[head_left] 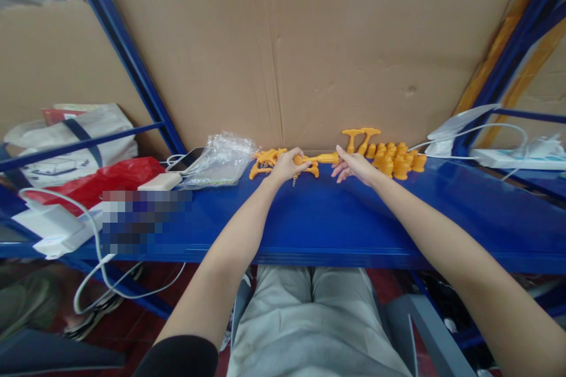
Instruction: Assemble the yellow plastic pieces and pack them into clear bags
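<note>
My left hand [286, 166] is closed around one end of a long orange plastic rod [319, 158] lying across the back of the blue shelf [318, 218]. My right hand [352, 165] touches the rod's other end with thumb and forefinger, the remaining fingers spread loosely. Orange bracket-shaped parts [264, 162] lie just left of my left hand. To the right of my right hand sits a cluster of several small orange pieces [395, 159], with two T-shaped orange parts [360, 135] standing behind them.
A crumpled clear plastic bag [220, 159] and a phone [188, 160] lie left of the parts. Red bag [106, 179], white charger [53, 230] with cables and a tote bag [75, 141] fill the far left. A white power strip [517, 158] sits at right. Cardboard [309, 59] backs the shelf.
</note>
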The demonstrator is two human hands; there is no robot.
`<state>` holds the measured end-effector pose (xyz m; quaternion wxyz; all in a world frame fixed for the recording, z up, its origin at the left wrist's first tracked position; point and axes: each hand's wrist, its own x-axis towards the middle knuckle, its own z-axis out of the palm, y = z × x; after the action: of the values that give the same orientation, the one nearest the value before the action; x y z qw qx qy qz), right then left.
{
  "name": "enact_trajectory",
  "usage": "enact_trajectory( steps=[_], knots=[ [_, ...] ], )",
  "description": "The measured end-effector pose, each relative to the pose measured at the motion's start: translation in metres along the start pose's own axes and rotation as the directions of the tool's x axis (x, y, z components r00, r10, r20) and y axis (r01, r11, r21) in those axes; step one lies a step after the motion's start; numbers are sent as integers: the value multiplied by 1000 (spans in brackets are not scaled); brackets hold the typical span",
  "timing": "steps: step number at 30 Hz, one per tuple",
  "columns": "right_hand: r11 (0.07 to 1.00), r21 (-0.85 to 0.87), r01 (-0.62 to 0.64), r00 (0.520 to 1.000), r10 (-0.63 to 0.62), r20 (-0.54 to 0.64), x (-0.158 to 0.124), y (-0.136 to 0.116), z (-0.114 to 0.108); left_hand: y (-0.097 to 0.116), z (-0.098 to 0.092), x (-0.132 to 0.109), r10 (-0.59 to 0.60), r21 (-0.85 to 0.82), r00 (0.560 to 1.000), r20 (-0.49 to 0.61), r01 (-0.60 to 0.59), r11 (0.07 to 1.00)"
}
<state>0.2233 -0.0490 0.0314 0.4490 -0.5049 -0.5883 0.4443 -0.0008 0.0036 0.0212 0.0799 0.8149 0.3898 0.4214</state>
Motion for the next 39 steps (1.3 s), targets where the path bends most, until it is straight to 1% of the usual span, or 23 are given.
enact_trajectory(
  steps=[3, 8, 12, 17, 20, 23, 26, 29, 31, 34, 39],
  knots=[
    [999, 48, 0, 999, -2, 47, 2, 2, -4, -3, 2, 0, -5, -2, 1000, -13, 5, 1000],
    [996, 76, 41, 989, -51, 136, 2, 8, -8, -6, 2, -1, -7, 15, 1000, -22, 7, 1000],
    [997, 61, 55, 993, -60, 99, 2, 8, -8, -1, 0, -1, 8, 30, 1000, -15, -8, 1000],
    [996, -11, 84, 995, -84, 45, 1, 1, -7, 7, -3, -1, 37, 66, 999, -3, -36, 997],
    [997, -48, 63, 998, -62, 17, 0, -3, -4, 10, -4, -1, 57, 70, 998, -11, -56, 996],
    [997, -71, 34, 999, -35, -11, 0, -3, -3, 10, -3, 0, 42, 59, 999, -10, -41, 997],
    [998, -52, 32, 999, -31, 25, 1, 0, -6, 6, -2, 0, 18, 48, 1000, -20, -17, 999],
    [997, -5, 82, 993, -82, 91, 3, 4, -11, 3, -3, 0, 3, 46, 1000, -24, -2, 999],
    [993, 14, 120, 986, -120, 112, 3, 6, -14, 2, -4, 0, -6, 54, 1000, -15, 7, 999],
    [991, 14, 131, 987, -132, 92, 3, 6, -14, 4, -6, 1, 4, 76, 1000, -11, -3, 997],
    [995, -27, 100, 995, -99, 33, 0, -2, -4, 8, -6, 1, 58, 99, 998, 3, -58, 993]
  ],
)
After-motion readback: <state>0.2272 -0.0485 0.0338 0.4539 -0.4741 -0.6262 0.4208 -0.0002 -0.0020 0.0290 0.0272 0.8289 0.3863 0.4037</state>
